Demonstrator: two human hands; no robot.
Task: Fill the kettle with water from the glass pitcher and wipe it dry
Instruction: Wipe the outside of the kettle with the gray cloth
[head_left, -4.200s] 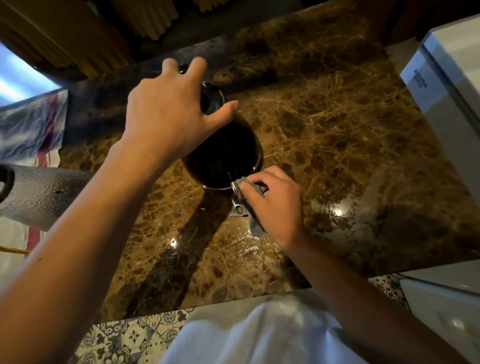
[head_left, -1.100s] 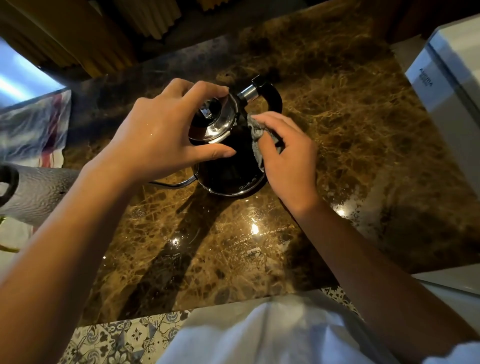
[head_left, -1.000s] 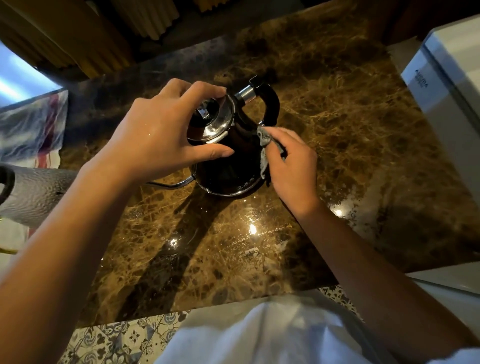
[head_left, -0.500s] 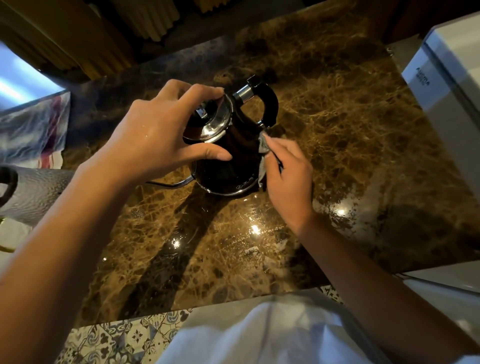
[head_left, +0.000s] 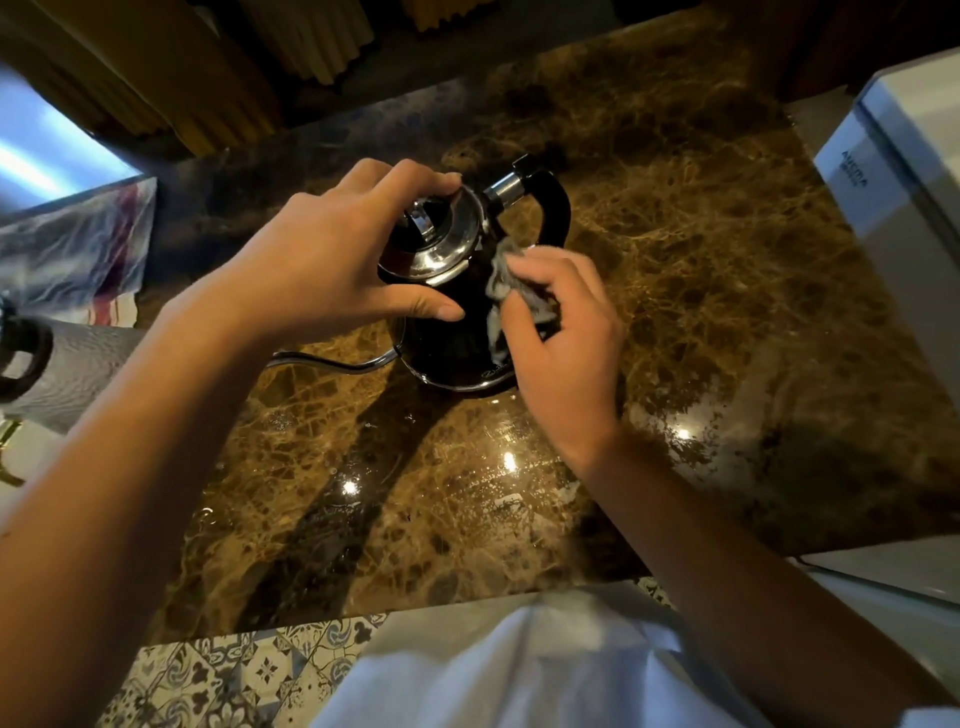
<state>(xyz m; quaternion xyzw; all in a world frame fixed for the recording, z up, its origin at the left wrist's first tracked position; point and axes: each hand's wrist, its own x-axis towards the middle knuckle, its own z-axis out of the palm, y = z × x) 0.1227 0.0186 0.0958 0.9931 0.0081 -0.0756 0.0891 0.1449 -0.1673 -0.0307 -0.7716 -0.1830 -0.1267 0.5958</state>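
A black kettle (head_left: 452, 338) with a shiny lid and a thin curved spout stands upright on the brown marble counter (head_left: 701, 291). Its black handle points to the far right. My left hand (head_left: 332, 260) grips the kettle around the lid rim, thumb on the near side. My right hand (head_left: 566, 332) presses a small grey cloth (head_left: 501, 278) against the kettle's right side, below the handle. The textured glass pitcher (head_left: 78, 364) lies at the left edge, partly cut off by the frame.
A white appliance (head_left: 904, 171) stands at the right edge of the counter. A striped cloth (head_left: 72, 254) lies at the far left behind the pitcher. Water droplets glisten on the counter in front of the kettle. Patterned floor tiles show below the near edge.
My right hand with the cloth has slid down the kettle's right side and back up toward the handle. Earlier it wiped the near side. My left hand has stayed on the lid.
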